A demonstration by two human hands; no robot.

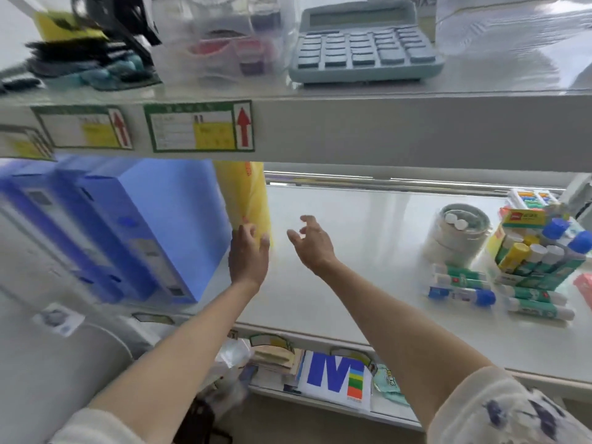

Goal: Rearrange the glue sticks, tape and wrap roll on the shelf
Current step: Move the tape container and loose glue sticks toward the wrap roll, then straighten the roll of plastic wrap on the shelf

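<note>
Touching upright yellow wrap roll (pixel 248 200) with left hand (pixel 248 254), right hand (pixel 312 241) empty beside

Bright, even daylight washes the white shelf (pixel 352 251), with soft glare along its back edge. Shadows are faint. Motion blur smears the blue file boxes (pixel 128 235) and calculator (pixel 365 43); wide-angle distortion bends the edges.

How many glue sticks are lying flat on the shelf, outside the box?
5, all at the right: three stacked left of the box, two in front of it. The box may hide more.
</note>
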